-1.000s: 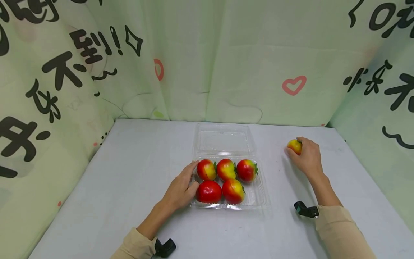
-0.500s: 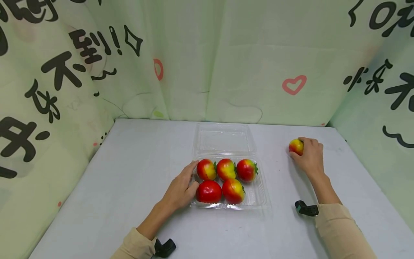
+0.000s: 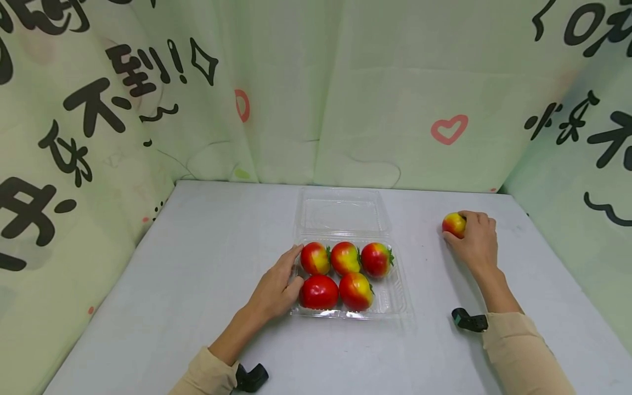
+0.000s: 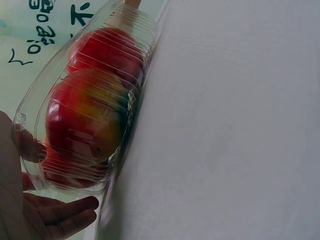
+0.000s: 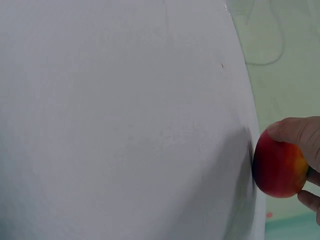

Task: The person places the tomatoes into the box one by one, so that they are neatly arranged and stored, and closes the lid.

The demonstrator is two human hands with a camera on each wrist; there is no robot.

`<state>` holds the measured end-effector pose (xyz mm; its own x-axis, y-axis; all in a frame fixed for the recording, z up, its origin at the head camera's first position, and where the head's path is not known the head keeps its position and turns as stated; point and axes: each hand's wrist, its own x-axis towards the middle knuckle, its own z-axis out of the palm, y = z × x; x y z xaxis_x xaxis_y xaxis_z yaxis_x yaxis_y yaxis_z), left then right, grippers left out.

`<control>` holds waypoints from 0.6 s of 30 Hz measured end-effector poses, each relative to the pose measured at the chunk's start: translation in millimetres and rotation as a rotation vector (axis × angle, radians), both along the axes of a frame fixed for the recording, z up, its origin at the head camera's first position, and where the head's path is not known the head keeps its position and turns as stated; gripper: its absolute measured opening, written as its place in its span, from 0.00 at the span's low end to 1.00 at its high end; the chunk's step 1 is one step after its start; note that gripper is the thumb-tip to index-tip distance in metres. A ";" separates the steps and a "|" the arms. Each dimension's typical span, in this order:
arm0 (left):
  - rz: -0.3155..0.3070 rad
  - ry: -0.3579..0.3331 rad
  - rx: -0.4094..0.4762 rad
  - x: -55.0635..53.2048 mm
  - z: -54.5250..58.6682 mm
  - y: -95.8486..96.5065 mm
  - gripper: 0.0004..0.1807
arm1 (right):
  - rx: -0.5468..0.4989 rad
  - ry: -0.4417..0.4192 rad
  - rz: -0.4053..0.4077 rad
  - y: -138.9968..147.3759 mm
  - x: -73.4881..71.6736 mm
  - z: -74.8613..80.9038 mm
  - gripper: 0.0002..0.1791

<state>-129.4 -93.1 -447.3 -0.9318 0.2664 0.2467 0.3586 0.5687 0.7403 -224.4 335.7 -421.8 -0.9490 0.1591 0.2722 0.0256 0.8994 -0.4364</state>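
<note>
In the head view my left hand (image 3: 277,286) holds the left rim of a clear plastic clamshell box (image 3: 395,296). The left wrist view shows the thumb over the rim and fingers (image 4: 70,215) along the outside. Several red-and-yellow tomatoes (image 3: 356,292), some with green leafy tops, sit inside in two rows; the near row's right end is bare. Far to the right my right hand (image 3: 476,238) grips another tomato (image 3: 453,225) by its side. In the right wrist view that tomato (image 5: 279,167) appears to touch the table, with the thumb on top.
The box lid (image 3: 343,214) lies folded back on the white table (image 3: 222,230). A green curtain (image 3: 395,93) with black writing stands behind and at both sides. Black wrist cameras (image 3: 252,378) are strapped to both forearms.
My right hand has shifted slightly to the right with the tomato in its grip. The left hand, the box and the tomatoes in it stay where they were.
</note>
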 end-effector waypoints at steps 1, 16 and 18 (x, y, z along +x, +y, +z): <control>0.000 0.001 -0.001 0.0 0.2 0.1 0.38 | 0.003 0.003 -0.001 0.2 0.4 0.1 0.33; -0.008 -0.002 0.001 0.0 0.4 1.1 0.38 | -0.041 0.038 -0.026 -5.0 14.8 7.3 0.33; -0.008 -0.003 0.001 -0.1 0.3 1.1 0.38 | -0.046 0.050 -0.024 -6.8 17.9 7.9 0.33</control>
<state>-129.5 -92.0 -447.0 -0.9303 0.2736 0.2441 0.3609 0.5653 0.7418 -206.5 328.9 -413.8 -0.9301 0.1947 0.3114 0.0236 0.8778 -0.4784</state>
